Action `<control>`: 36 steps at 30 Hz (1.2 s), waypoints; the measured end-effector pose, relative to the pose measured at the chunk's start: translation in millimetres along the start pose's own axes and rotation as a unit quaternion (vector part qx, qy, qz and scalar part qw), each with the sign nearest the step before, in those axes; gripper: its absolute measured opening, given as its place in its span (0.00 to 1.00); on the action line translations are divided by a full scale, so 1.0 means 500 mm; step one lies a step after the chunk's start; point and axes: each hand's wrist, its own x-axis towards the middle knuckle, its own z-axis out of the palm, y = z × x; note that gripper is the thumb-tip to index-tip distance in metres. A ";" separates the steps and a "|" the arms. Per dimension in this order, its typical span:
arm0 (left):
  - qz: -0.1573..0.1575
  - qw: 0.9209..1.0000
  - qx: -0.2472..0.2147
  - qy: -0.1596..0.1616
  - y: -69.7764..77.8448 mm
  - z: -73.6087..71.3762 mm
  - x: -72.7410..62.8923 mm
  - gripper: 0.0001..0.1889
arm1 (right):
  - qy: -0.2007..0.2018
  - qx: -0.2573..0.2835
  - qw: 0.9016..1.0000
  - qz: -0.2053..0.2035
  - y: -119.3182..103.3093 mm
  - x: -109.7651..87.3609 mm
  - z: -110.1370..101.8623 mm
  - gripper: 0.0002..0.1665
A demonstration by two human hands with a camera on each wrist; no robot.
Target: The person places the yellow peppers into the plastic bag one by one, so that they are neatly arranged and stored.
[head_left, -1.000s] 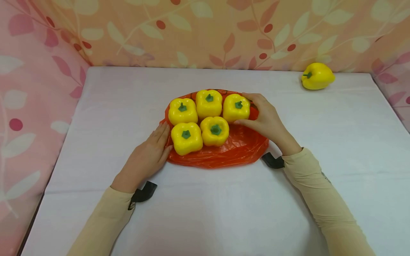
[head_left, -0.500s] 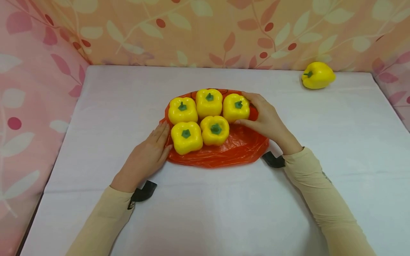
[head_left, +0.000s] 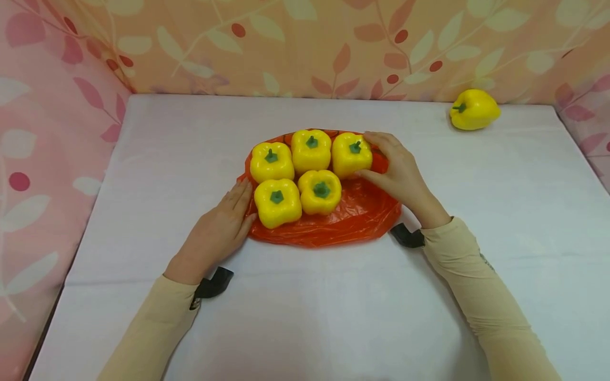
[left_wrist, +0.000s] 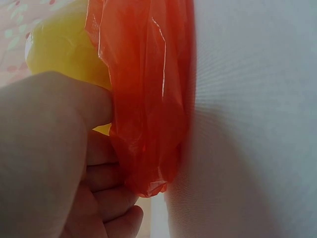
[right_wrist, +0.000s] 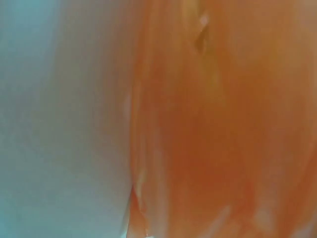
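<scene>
Several yellow bell peppers [head_left: 319,203] with green stems stand in an opened red plastic bag [head_left: 362,211] on the table in the head view. My right hand [head_left: 402,172] holds the rear-right bell pepper [head_left: 344,159], thumb at its near side and fingers at its far right. At the bag's left side my left hand [head_left: 216,230] rests with fairly straight fingers, thumb near the front-left bell pepper [head_left: 274,214]. The left wrist view has the fingers against the red bag [left_wrist: 148,99], a yellow pepper [left_wrist: 64,44] behind. Blurred red plastic [right_wrist: 223,139] fills much of the right wrist view; no fingers show there.
One more yellow bell pepper [head_left: 476,111] lies on its side at the table's back right. White cloth covers the table [head_left: 305,312]. Patterned fabric walls [head_left: 295,47] stand behind and at the sides. A black strap-like piece [head_left: 214,283] shows at each wrist.
My right hand and the rear-right pepper have shifted slightly away from me, the thumb also a little rightward. The left hand stays in place. The whole head view has drifted slightly.
</scene>
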 end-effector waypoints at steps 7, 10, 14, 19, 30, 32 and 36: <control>-0.002 1.000 -0.001 -0.001 0.001 -0.001 0.000 0.34 | 0.011 0.008 1.000 -0.006 0.001 -0.001 0.001 0.40; 0.001 1.000 -0.001 0.003 0.001 -0.001 0.000 0.34 | 0.016 0.027 0.999 -0.007 0.002 -0.002 -0.001 0.39; 0.004 1.000 -0.002 0.007 0.001 0.000 -0.001 0.34 | 0.023 0.052 0.998 0.001 0.002 -0.002 -0.007 0.39; 0.001 1.000 -0.003 0.004 0.001 -0.001 -0.001 0.34 | 0.030 0.082 0.996 0.018 0.002 -0.001 -0.015 0.38; 0.001 1.000 0.000 0.004 0.001 0.000 -0.001 0.34 | 0.047 0.106 0.993 0.028 0.007 -0.001 -0.029 0.36; -0.001 1.000 0.001 0.002 0.001 0.000 -0.002 0.34 | 0.052 0.111 0.992 0.027 0.008 -0.001 -0.033 0.36; -0.001 1.000 0.001 0.005 0.002 0.000 -0.002 0.34 | 0.060 0.122 0.990 0.030 0.010 -0.002 -0.040 0.36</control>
